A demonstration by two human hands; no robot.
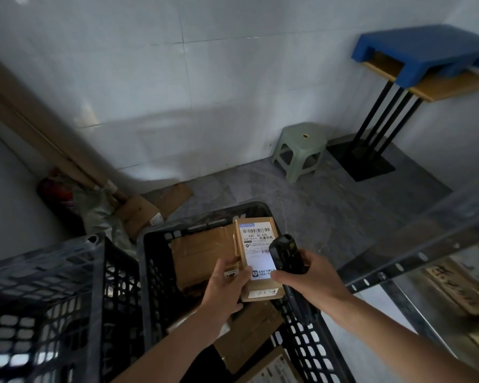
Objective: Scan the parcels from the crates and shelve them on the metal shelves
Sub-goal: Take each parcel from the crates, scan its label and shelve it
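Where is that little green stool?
The green stool stands on the floor against the white wall, upper right of centre, just left of the black-legged stand.

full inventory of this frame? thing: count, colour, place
held parcel: 1, brown with white label, over the right crate
scanner: 1, black, above the held parcel's label
crates: 2, black mesh, bottom left and centre
parcels in crate: several, brown, inside the right crate
stool: 1, pale green, by the wall
stand: 1, black legs with wooden top, right corner
pallet: 1, blue, on the stand
metal shelf: 1, grey, right edge
flat cardboard: some, brown, floor by left wall
fire extinguisher: 1, red, left corner, blurred
left hand: 1, holds the parcel
right hand: 1, grips the scanner
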